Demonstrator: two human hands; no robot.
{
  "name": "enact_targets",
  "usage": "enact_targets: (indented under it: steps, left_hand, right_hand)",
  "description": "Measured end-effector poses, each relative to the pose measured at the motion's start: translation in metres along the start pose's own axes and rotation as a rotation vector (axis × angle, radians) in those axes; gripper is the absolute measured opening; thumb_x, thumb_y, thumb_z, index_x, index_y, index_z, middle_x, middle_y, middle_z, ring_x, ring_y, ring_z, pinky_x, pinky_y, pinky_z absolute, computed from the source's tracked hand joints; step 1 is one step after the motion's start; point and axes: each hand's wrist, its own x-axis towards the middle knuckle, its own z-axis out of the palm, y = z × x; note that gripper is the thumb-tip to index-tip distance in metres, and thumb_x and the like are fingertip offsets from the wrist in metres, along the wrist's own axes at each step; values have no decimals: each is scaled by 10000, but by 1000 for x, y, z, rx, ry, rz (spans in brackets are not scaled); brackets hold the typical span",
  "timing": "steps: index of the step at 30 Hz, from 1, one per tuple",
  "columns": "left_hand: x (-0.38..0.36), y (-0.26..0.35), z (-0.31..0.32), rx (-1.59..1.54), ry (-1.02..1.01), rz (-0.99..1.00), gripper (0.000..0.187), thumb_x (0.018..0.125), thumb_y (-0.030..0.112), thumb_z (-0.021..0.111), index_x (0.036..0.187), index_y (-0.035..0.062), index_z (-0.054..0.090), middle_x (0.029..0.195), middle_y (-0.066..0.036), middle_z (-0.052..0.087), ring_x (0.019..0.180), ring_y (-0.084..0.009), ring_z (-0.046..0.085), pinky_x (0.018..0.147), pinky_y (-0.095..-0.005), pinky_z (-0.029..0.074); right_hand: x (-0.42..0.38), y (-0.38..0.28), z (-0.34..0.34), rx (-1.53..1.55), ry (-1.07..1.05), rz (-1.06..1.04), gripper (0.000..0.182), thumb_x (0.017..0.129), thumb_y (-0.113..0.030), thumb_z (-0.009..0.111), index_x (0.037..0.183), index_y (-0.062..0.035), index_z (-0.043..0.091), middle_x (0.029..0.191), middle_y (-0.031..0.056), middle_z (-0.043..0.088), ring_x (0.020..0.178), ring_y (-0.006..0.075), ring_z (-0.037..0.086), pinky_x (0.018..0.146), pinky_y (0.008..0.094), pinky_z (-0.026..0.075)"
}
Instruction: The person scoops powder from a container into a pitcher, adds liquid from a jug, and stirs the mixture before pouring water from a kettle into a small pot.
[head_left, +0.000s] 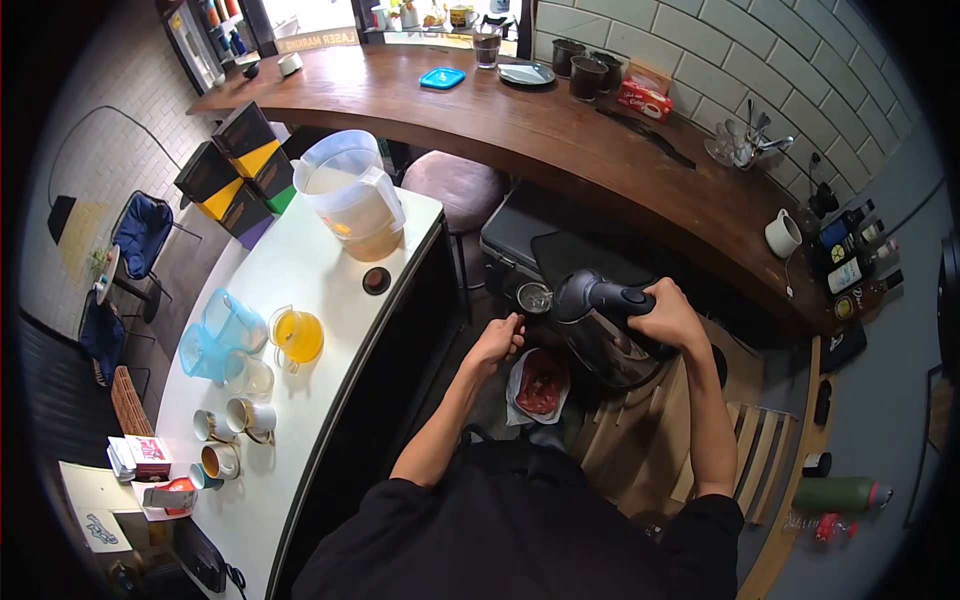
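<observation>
My right hand (pixel 670 314) is wrapped round the handle of a dark electric kettle (pixel 612 345). The kettle is tipped to the left, and its spout end comes close to a small round, clear-looking vessel (pixel 535 297). Just below that vessel is my left hand (pixel 500 340), its fingers pinched together near the rim; what they hold, if anything, I cannot make out. Below the kettle, a white-lined container (pixel 540 388) with reddish contents sits between my forearms.
On the left, a white counter (pixel 330 345) carries a large plastic jug (pixel 350 190), a pitcher of orange liquid (pixel 297 336), blue pitchers and several cups (pixel 250 416). A curved wooden bar (pixel 450 110) runs across the back. Under it stands a round stool (pixel 455 185).
</observation>
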Motion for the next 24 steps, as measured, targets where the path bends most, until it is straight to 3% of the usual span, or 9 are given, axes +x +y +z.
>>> enact_targets:
  steps: [15,24]
  left_hand:
    - [17,8,31,38,-23,-12,419,1084,424,376,888,108,568,640,56,504,506,-59,377,461,-241,314]
    - [24,13,49,32,-58,-35,407,1086,422,379,895,115,567,640,73,484,505,-45,355,457,-228,294]
  right_hand:
    - [-6,37,-6,81,56,32,260,584,-169,706,774,4,744,677,174,690,689,290,718,699,374,543]
    - [-4,62,-10,35,90,24,311,580,-190,730,819,8,751,802,240,710,806,391,710,784,415,556]
